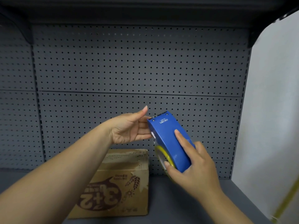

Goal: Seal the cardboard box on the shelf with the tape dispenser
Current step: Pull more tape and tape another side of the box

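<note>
Hands (195,172) hold tape dispenser (169,139), blade up-left.

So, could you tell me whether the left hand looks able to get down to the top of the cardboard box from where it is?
Probably yes. The left hand is by the tape dispenser, above the cardboard box, and nothing lies between them.

A dark grey perforated back panel (129,65) rises behind the shelf; a pale wall (275,102) stands at its right.
</note>
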A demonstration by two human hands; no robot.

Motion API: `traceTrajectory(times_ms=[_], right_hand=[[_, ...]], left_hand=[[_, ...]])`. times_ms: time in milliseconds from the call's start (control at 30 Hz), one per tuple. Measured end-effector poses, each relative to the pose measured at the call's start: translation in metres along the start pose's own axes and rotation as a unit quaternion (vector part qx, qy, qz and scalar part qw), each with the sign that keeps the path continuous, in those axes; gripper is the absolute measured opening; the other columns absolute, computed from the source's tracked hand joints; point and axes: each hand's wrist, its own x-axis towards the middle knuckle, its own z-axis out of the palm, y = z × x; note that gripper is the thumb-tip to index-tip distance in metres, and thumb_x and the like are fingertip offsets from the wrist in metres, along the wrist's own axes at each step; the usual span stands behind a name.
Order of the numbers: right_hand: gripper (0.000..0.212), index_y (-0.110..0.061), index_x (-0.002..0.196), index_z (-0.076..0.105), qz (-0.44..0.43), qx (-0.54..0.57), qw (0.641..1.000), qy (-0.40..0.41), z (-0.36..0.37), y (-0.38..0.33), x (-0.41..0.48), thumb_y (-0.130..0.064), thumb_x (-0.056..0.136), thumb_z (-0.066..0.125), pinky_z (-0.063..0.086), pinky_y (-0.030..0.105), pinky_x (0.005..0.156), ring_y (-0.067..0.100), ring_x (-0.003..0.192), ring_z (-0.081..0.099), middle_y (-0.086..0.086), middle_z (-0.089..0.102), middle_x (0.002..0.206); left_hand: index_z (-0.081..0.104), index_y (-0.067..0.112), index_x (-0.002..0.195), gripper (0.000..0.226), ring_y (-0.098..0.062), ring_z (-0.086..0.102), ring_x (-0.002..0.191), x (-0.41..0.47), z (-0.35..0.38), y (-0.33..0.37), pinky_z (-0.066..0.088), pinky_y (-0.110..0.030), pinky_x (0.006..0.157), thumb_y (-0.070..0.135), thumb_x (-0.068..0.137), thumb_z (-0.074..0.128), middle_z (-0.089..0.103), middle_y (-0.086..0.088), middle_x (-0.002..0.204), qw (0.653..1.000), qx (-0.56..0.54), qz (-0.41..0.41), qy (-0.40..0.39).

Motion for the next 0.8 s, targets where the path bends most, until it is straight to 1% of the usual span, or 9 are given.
traceTrajectory(times_ms=[67,167,267,333,433,533,667,733,800], right_hand=[[0.081,-0.046,0.136,0.027,-0.001,-0.006,1.000,-0.001,-0.001,0.003,-0.002,-0.058,0.061,0.054,0.027,0.007,0.051,0.003,0.056,0.041,-0.008,0.038,0.077],[0.082,-0.050,0.136,0.024,0.003,0.010,1.000,0.009,-0.001,0.005,-0.004,-0.058,0.061,0.054,0.029,0.007,0.053,-0.001,0.061,0.043,-0.013,0.036,0.078],[0.083,-0.058,0.136,0.014,0.007,0.040,0.999,0.011,-0.001,0.006,-0.005,-0.062,0.062,0.052,0.030,0.009,0.056,-0.005,0.081,0.046,-0.018,0.038,0.082],[0.081,-0.060,0.134,0.014,0.008,0.052,0.999,0.005,-0.001,0.006,-0.006,-0.064,0.061,0.051,0.032,0.010,0.055,-0.006,0.088,0.045,-0.018,0.040,0.085],[0.078,-0.068,0.128,0.015,0.008,0.075,0.997,-0.010,-0.002,0.007,-0.007,-0.066,0.060,0.052,0.036,0.012,0.056,-0.003,0.090,0.046,-0.017,0.042,0.089],[0.079,-0.076,0.122,0.006,0.011,0.087,0.996,-0.021,-0.001,0.006,-0.008,-0.066,0.058,0.051,0.036,0.013,0.059,0.000,0.090,0.046,-0.016,0.042,0.091],[0.081,-0.070,0.128,0.006,-0.002,0.086,0.996,-0.008,0.002,0.003,-0.012,-0.066,0.061,0.052,0.035,0.012,0.059,0.000,0.088,0.045,-0.015,0.041,0.091],[0.083,-0.064,0.132,0.008,-0.010,0.083,0.997,0.000,0.003,0.002,-0.013,-0.064,0.062,0.052,0.035,0.011,0.058,-0.001,0.087,0.045,-0.015,0.041,0.090],[0.082,-0.063,0.132,0.009,-0.005,0.088,0.996,0.002,0.004,0.001,-0.014,-0.064,0.062,0.053,0.035,0.010,0.058,-0.003,0.088,0.045,-0.016,0.040,0.091]], left_hand=[[0.061,0.011,0.099,0.043,-0.014,0.072,0.083,0.000,0.003,0.003,0.059,-0.026,0.074,0.044,0.071,0.059,0.075,-0.004,0.092,1.000,0.011,-0.003,0.013],[0.064,0.010,0.098,0.042,-0.014,0.072,0.085,-0.003,0.007,0.004,0.059,-0.025,0.075,0.039,0.068,0.067,0.075,-0.005,0.092,1.000,0.008,0.005,-0.007],[0.067,0.006,0.105,0.055,-0.014,0.071,0.089,-0.006,0.006,0.001,0.057,-0.024,0.079,0.032,0.058,0.082,0.074,-0.005,0.098,0.998,0.010,0.015,-0.057],[0.067,0.006,0.108,0.052,-0.013,0.071,0.089,-0.008,0.006,-0.001,0.057,-0.023,0.078,0.027,0.062,0.079,0.075,-0.004,0.098,0.998,0.011,0.017,-0.061],[0.067,0.007,0.098,0.031,-0.015,0.072,0.084,-0.009,0.011,-0.001,0.059,-0.024,0.073,0.027,0.074,0.064,0.075,-0.007,0.095,0.999,-0.031,0.011,-0.001],[0.067,0.007,0.092,0.027,-0.016,0.073,0.078,-0.005,0.015,-0.001,0.060,-0.025,0.067,0.031,0.081,0.060,0.075,-0.009,0.089,0.996,-0.071,-0.012,0.057],[0.064,0.007,0.084,0.014,-0.013,0.072,0.061,-0.002,0.021,-0.001,0.060,-0.024,0.058,0.017,0.089,0.055,0.074,-0.006,0.070,0.991,-0.068,-0.031,0.114],[0.061,0.006,0.079,0.021,-0.012,0.070,0.053,0.001,0.024,-0.001,0.058,-0.023,0.054,0.014,0.093,0.047,0.072,-0.006,0.060,0.987,-0.057,-0.039,0.145],[0.059,0.007,0.076,0.025,-0.012,0.069,0.049,0.004,0.026,-0.001,0.057,-0.021,0.049,0.019,0.094,0.047,0.071,-0.006,0.056,0.983,-0.051,-0.047,0.168]])
